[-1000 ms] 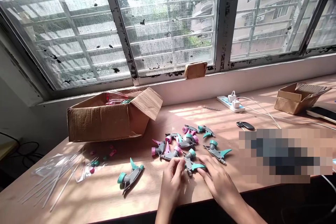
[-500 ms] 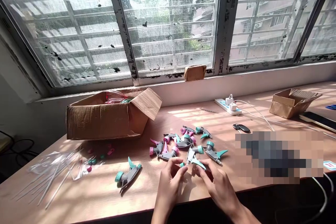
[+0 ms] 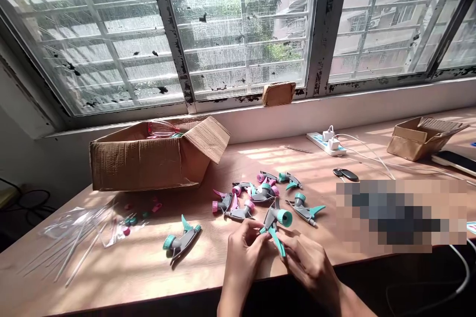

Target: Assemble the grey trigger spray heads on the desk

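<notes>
Between my hands is a grey trigger spray head (image 3: 273,215) with a teal collar and a teal trigger, tilted so that the collar faces right and the trigger points down. My left hand (image 3: 243,247) pinches at its left lower side, fingertips closed near the trigger's base. My right hand (image 3: 308,260) is closed at its lower right, thumb and finger by the trigger; part of its grip is hidden. Just beyond lies a heap of grey spray heads with pink or teal parts, such as a pink-collared one (image 3: 240,212). Another teal one (image 3: 182,242) lies apart on the left.
A cardboard box (image 3: 137,166) with bottles stands at the back left. Thin tubes (image 3: 76,247) and small caps (image 3: 130,220) lie left on the table (image 3: 148,282). Toward the right are a power strip (image 3: 325,144), keys (image 3: 345,174), a small box (image 3: 409,141) and a blurred patch.
The spray head in my hands has turned, its collar swinging toward me and its trigger pointing more steeply down. My right hand has closed in on it. The view has shifted slightly.
</notes>
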A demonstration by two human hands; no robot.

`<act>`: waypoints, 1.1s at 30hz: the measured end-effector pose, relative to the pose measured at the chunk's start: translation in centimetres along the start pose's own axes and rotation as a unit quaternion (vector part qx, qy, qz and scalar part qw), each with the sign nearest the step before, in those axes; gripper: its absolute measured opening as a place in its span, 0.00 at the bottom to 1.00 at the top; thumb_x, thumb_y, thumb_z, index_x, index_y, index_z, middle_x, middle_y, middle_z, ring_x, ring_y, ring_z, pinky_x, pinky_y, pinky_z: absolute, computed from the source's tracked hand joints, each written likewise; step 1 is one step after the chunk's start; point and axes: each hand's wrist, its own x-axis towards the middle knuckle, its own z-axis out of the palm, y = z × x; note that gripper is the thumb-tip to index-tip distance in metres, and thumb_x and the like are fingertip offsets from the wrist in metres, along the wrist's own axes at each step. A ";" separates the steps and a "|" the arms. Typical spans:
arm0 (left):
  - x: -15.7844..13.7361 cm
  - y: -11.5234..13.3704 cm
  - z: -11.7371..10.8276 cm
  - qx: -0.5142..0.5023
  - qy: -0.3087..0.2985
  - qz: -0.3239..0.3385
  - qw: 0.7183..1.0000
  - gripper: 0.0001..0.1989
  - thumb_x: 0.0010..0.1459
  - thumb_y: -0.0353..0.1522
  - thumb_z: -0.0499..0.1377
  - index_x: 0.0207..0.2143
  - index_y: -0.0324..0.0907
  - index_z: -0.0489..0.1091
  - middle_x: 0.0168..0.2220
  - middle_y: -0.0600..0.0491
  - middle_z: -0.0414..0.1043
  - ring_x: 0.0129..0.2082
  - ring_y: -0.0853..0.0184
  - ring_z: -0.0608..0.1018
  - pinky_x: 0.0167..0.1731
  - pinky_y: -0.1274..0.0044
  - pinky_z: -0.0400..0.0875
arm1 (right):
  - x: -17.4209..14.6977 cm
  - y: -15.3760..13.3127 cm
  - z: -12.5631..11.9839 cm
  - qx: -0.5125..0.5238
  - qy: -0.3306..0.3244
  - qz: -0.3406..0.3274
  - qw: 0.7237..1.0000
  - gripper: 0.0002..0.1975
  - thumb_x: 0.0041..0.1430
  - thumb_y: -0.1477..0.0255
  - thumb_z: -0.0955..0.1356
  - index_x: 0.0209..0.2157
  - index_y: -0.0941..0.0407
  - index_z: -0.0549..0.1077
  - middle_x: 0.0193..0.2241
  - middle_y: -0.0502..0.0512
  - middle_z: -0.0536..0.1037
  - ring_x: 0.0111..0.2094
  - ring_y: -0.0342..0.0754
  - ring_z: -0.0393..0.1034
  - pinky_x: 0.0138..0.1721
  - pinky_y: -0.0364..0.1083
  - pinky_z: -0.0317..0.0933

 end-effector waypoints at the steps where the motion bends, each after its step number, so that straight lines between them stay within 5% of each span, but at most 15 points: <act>1: 0.0 0.0 0.0 -0.006 -0.001 0.002 1.000 0.07 0.54 0.35 0.65 0.35 0.42 0.73 0.29 0.53 0.79 0.32 0.62 0.81 0.33 0.78 0.72 | 0.0 0.0 -0.1 -0.002 -0.001 -0.002 1.000 0.18 0.67 0.81 0.62 0.57 0.58 0.67 0.42 0.62 0.81 0.37 0.53 0.79 0.36 0.47 0.74; 7: -0.2 0.4 -0.3 -0.075 0.006 0.013 0.997 0.08 0.56 0.34 0.65 0.35 0.42 0.70 0.27 0.55 0.76 0.29 0.64 0.79 0.33 0.76 0.73 | 0.3 -0.3 -0.6 0.070 -0.055 0.053 0.995 0.19 0.65 0.80 0.64 0.57 0.55 0.68 0.44 0.60 0.81 0.43 0.54 0.79 0.41 0.47 0.75; 11: -0.2 0.4 -0.7 -0.076 0.043 0.036 0.996 0.07 0.57 0.34 0.64 0.37 0.42 0.71 0.31 0.53 0.77 0.34 0.63 0.80 0.37 0.76 0.74 | 0.3 -0.2 -1.0 0.169 -0.036 0.175 0.969 0.11 0.69 0.72 0.64 0.51 0.52 0.71 0.35 0.55 0.80 0.32 0.50 0.77 0.36 0.46 0.75; 15: -0.4 0.1 -0.7 -0.041 0.042 0.028 0.998 0.06 0.59 0.34 0.62 0.39 0.42 0.72 0.32 0.52 0.78 0.34 0.64 0.79 0.33 0.78 0.72 | -0.1 0.6 -1.1 0.266 0.049 0.258 0.927 0.26 0.67 0.66 0.69 0.63 0.46 0.61 0.55 0.60 0.74 0.39 0.49 0.77 0.38 0.46 0.76; 19: -0.4 0.2 -0.4 -0.032 0.022 0.021 0.999 0.07 0.58 0.34 0.62 0.38 0.42 0.72 0.31 0.53 0.78 0.31 0.65 0.79 0.32 0.78 0.72 | 0.3 1.1 -1.7 0.322 -0.058 0.314 0.891 0.25 0.65 0.61 0.70 0.63 0.45 0.68 0.64 0.60 0.66 0.48 0.52 0.75 0.43 0.46 0.75; 22: -0.3 0.7 -0.3 -0.074 0.025 0.009 0.997 0.10 0.54 0.34 0.65 0.38 0.42 0.72 0.33 0.53 0.79 0.31 0.64 0.81 0.34 0.77 0.74 | 1.0 1.2 -2.5 0.355 -0.070 0.347 0.866 0.25 0.66 0.58 0.69 0.62 0.49 0.71 0.57 0.60 0.74 0.48 0.53 0.74 0.45 0.46 0.73; 26: -0.1 1.2 -0.3 -0.114 0.014 -0.026 0.993 0.12 0.49 0.35 0.69 0.35 0.42 0.73 0.29 0.53 0.80 0.27 0.64 0.80 0.32 0.76 0.75 | 1.4 1.3 -2.9 0.400 -0.073 0.357 0.841 0.32 0.63 0.55 0.71 0.64 0.51 0.67 0.43 0.57 0.79 0.37 0.49 0.75 0.38 0.45 0.73; 33: -0.2 1.2 -0.5 -0.072 0.016 -0.019 0.997 0.13 0.49 0.38 0.70 0.36 0.40 0.80 0.26 0.51 0.79 0.27 0.64 0.78 0.27 0.78 0.71 | 0.9 1.2 -2.0 0.324 0.024 0.361 0.874 0.20 0.62 0.53 0.71 0.46 0.52 0.80 0.29 0.52 0.76 0.26 0.45 0.69 0.26 0.42 0.68</act>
